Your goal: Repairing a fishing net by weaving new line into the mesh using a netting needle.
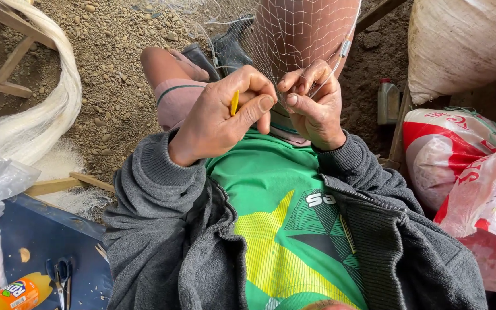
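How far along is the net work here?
Done: a stretch of knotted mesh net already hangs over the knee. In hand: the left hand holds a yellow needle, while the right hand pinches the net's edge. Left: a large bundle of white netting lies on the ground beside the person; how much of it still needs work cannot be told.
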